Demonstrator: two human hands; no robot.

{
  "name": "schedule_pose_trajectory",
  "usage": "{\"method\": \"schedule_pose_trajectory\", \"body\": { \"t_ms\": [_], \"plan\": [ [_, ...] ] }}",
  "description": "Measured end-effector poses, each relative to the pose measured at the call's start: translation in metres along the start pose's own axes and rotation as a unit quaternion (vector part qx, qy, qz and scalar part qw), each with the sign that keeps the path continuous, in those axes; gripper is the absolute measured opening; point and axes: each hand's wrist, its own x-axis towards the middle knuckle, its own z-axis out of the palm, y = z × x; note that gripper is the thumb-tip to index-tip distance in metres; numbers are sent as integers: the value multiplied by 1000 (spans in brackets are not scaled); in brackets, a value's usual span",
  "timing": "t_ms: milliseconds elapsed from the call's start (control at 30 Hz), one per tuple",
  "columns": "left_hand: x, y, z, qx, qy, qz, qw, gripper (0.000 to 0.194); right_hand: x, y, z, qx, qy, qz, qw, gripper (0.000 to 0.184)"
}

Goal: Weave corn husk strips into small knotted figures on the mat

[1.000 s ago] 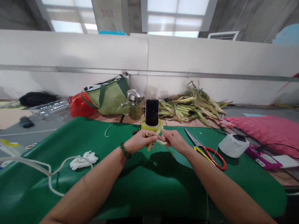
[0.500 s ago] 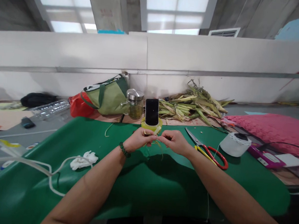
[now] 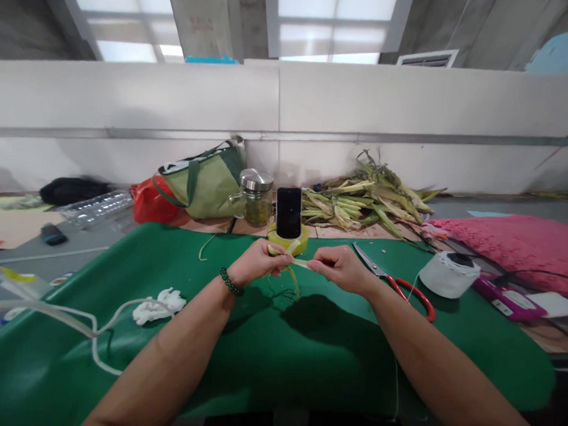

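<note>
My left hand (image 3: 257, 263), with a dark green bead bracelet (image 3: 231, 282) at its wrist, pinches a pale green husk strip (image 3: 300, 263). The strip's other end is pinched by my right hand (image 3: 342, 269), and it stretches taut across the short gap between my fingers. Loose ends of husk curl above and below the left fingers. Both hands are raised over a green mat (image 3: 255, 347). Close to my right forearm lie red-handled scissors (image 3: 405, 289), partly covered by that arm.
At the back stand a phone (image 3: 288, 213) on a yellow tape roll (image 3: 297, 243), a lidded glass mug (image 3: 256, 201) and a green bag (image 3: 205, 185). A heap of husks (image 3: 377, 197) lies behind. To the right is white thread (image 3: 447, 274); crumpled tissue (image 3: 159, 307) and white cable (image 3: 77, 318) lie left.
My hands have moved apart, the left one slightly to the left and the right one to the right. More of the husk strip now shows between them.
</note>
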Motion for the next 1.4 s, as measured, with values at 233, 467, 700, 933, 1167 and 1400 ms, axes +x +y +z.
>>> {"method": "schedule_pose_trajectory", "body": {
  "t_ms": [233, 467, 700, 933, 1167, 1400],
  "plan": [
    [4, -6, 4, 58, -1, 18, 998, 20, 3, 0, -4, -18, 93, -12, 995, 25],
    [7, -14, 28, 84, -29, 78, 993, 20, 8, -6, 26, -7, 61, -64, 996, 19],
    [3, -8, 23, -31, -84, 9, 996, 31, 9, -4, 26, 56, 101, 34, 993, 27],
    [2, -10, 19, -59, -134, -38, 989, 33, 8, -3, 25, 127, 122, 68, 982, 28],
    [0, -7, 16, -22, -154, -29, 987, 33, 8, -2, 24, 207, 107, 111, 966, 31],
    [4, -12, 18, -52, -153, -34, 986, 45, 11, 0, 27, 170, 33, 112, 978, 34]
  ]
}}
